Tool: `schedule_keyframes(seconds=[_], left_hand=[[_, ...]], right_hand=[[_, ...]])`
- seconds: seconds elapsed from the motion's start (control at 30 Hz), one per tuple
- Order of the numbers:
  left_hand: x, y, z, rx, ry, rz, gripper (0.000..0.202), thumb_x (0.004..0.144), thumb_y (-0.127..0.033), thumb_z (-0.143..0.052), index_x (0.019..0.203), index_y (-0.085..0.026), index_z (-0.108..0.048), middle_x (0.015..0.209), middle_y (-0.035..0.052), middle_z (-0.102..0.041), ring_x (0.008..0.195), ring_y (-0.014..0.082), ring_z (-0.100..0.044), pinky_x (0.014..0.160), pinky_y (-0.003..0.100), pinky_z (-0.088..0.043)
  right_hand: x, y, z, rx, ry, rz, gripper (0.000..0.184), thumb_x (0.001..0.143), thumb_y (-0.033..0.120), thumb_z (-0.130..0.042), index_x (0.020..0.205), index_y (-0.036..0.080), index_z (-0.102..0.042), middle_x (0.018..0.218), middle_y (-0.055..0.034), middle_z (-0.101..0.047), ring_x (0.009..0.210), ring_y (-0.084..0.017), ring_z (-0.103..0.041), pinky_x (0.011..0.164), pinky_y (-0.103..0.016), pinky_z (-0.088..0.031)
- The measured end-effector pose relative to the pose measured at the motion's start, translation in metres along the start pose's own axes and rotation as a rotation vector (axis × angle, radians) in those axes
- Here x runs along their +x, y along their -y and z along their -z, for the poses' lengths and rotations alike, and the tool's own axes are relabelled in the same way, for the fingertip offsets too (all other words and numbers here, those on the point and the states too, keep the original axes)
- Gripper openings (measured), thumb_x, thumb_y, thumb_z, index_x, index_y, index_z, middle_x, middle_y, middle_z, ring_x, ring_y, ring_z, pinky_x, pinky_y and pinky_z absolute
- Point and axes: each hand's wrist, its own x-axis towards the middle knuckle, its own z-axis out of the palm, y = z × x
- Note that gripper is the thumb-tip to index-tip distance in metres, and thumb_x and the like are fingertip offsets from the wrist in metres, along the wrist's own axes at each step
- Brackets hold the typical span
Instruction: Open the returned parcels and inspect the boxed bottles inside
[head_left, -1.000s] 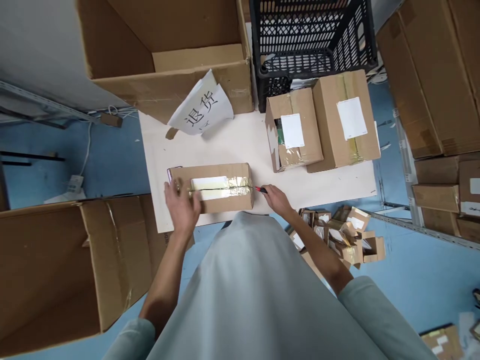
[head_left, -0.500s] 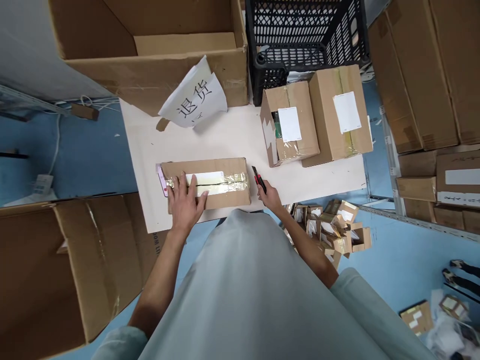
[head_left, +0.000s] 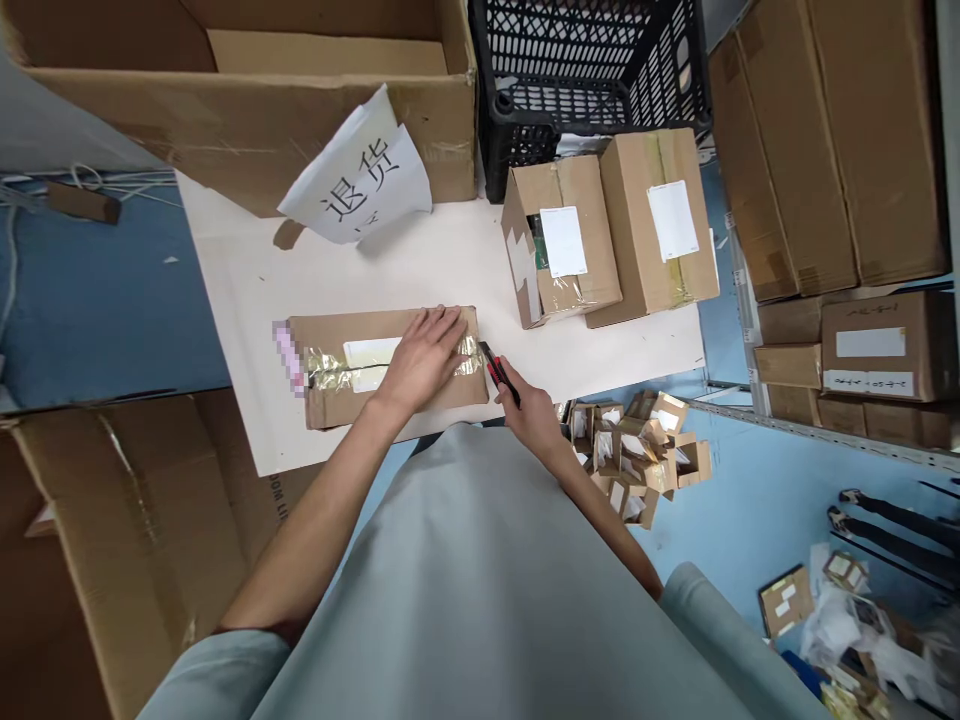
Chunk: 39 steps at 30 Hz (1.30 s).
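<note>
A long, flat cardboard box point(head_left: 330, 400) lies on the white table point(head_left: 225, 290), with clear tape along its middle seam and a white label crossed by that seam. My left hand point(head_left: 425, 355) rests flat on the right part of its top, fingers stretched out. In my right hand point(head_left: 532, 415) is a black and red box cutter point(head_left: 501, 375). Its blade tip is at the taped right end of the box; whether it touches the tape I cannot tell. A pinkish, blurred item point(head_left: 288, 355) shows at the box's left end.
Two taped cartons point(head_left: 581, 230) point(head_left: 660, 215) stand at the table's right, before a black plastic crate point(head_left: 555, 95). A big open carton point(head_left: 315, 120) with a printed paper sheet point(head_left: 360, 180) is at the back. Opened boxes point(head_left: 637, 450) are heaped on the floor, right.
My left hand has slid rightward across the box top. My right hand has brought the box cutter to the box's right end. The camera view has shifted.
</note>
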Motion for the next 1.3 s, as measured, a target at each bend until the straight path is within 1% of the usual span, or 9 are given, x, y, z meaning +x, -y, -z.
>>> schedule_keyframes(seconds=[0.1, 0.27, 0.43, 0.6, 0.73, 0.87, 1.1, 1.17, 1.3], left_hand=[[0.002, 0.008, 0.007, 0.011, 0.019, -0.042, 0.062, 0.105, -0.032, -0.062, 0.165, -0.017, -0.057, 0.174, 0.0164, -0.052, 0.167, 0.0414, -0.04, 0.139, 0.067, -0.025], [0.001, 0.014, 0.007, 0.01, -0.003, -0.101, 0.058, 0.107, -0.032, -0.059, 0.162, -0.014, -0.059, 0.178, 0.0218, -0.044, 0.167, 0.0417, -0.039, 0.138, 0.066, -0.03], [-0.001, 0.014, 0.0, 0.015, -0.006, -0.119, 0.054, 0.111, -0.03, -0.047, 0.162, -0.011, -0.055, 0.179, 0.0239, -0.041, 0.171, 0.0406, -0.032, 0.139, 0.066, -0.028], [-0.001, 0.016, -0.001, 0.025, -0.015, -0.147, 0.055, 0.113, -0.03, -0.044, 0.162, -0.009, -0.053, 0.18, 0.0261, -0.039, 0.171, 0.0411, -0.03, 0.139, 0.066, -0.027], [-0.002, 0.016, 0.0, 0.073, -0.003, -0.171, 0.055, 0.113, -0.03, -0.044, 0.163, -0.007, -0.051, 0.178, 0.0285, -0.039, 0.171, 0.0416, -0.031, 0.139, 0.066, -0.029], [-0.004, 0.016, 0.0, 0.082, -0.013, -0.179, 0.058, 0.11, -0.026, -0.049, 0.166, -0.011, -0.048, 0.178, 0.0273, -0.041, 0.17, 0.042, -0.033, 0.137, 0.069, -0.032], [-0.006, 0.01, -0.007, 0.046, -0.015, -0.193, 0.052, 0.11, -0.023, -0.046, 0.159, -0.008, -0.055, 0.176, 0.028, -0.043, 0.17, 0.0403, -0.036, 0.137, 0.065, -0.034], [-0.008, 0.01, -0.008, 0.018, -0.019, -0.186, 0.046, 0.109, -0.023, -0.048, 0.152, -0.013, -0.062, 0.178, 0.0245, -0.043, 0.17, 0.0399, -0.034, 0.136, 0.068, -0.035], [-0.013, 0.01, -0.003, -0.01, 0.03, -0.198, 0.031, 0.11, -0.031, -0.052, 0.121, -0.018, -0.077, 0.183, 0.0182, -0.036, 0.173, 0.0422, -0.028, 0.138, 0.072, -0.028]], right_hand=[[0.0, 0.019, 0.004, -0.19, 0.009, -0.047, 0.063, 0.117, 0.027, -0.034, 0.18, 0.022, -0.033, 0.124, -0.0097, -0.085, 0.113, -0.029, -0.08, 0.1, -0.037, -0.059], [-0.004, 0.05, 0.006, -0.403, 0.078, -0.122, 0.067, 0.116, 0.02, -0.029, 0.182, 0.018, -0.024, 0.124, -0.0186, -0.082, 0.11, -0.032, -0.081, 0.095, -0.04, -0.059], [0.001, 0.08, -0.002, -0.518, 0.07, -0.167, 0.078, 0.108, 0.005, -0.032, 0.184, 0.017, -0.016, 0.125, -0.0245, -0.08, 0.11, -0.032, -0.081, 0.09, -0.042, -0.062], [0.007, 0.1, 0.001, -0.552, 0.086, -0.17, 0.074, 0.107, 0.0, -0.033, 0.18, 0.01, -0.026, 0.124, -0.0266, -0.08, 0.116, -0.03, -0.081, 0.093, -0.039, -0.063], [-0.002, 0.102, 0.002, -0.601, 0.116, -0.19, 0.07, 0.107, 0.001, -0.038, 0.177, 0.007, -0.032, 0.12, -0.0257, -0.081, 0.116, -0.028, -0.081, 0.094, -0.036, -0.063], [-0.009, 0.095, -0.002, -0.604, 0.093, -0.202, 0.068, 0.108, 0.003, -0.039, 0.176, 0.006, -0.032, 0.122, -0.0253, -0.081, 0.119, -0.028, -0.081, 0.097, -0.035, -0.062], [-0.017, 0.088, 0.0, -0.568, 0.129, -0.226, 0.064, 0.112, 0.009, -0.038, 0.176, 0.01, -0.035, 0.123, -0.0251, -0.08, 0.12, -0.031, -0.08, 0.096, -0.038, -0.062], [-0.015, 0.086, 0.003, -0.541, 0.13, -0.226, 0.063, 0.114, 0.014, -0.039, 0.176, 0.011, -0.036, 0.125, -0.025, -0.08, 0.121, -0.032, -0.079, 0.097, -0.04, -0.061], [-0.015, 0.072, 0.01, -0.471, 0.117, -0.229, 0.059, 0.117, 0.025, -0.038, 0.177, 0.023, -0.038, 0.126, -0.0203, -0.082, 0.119, -0.034, -0.08, 0.097, -0.042, -0.06]])
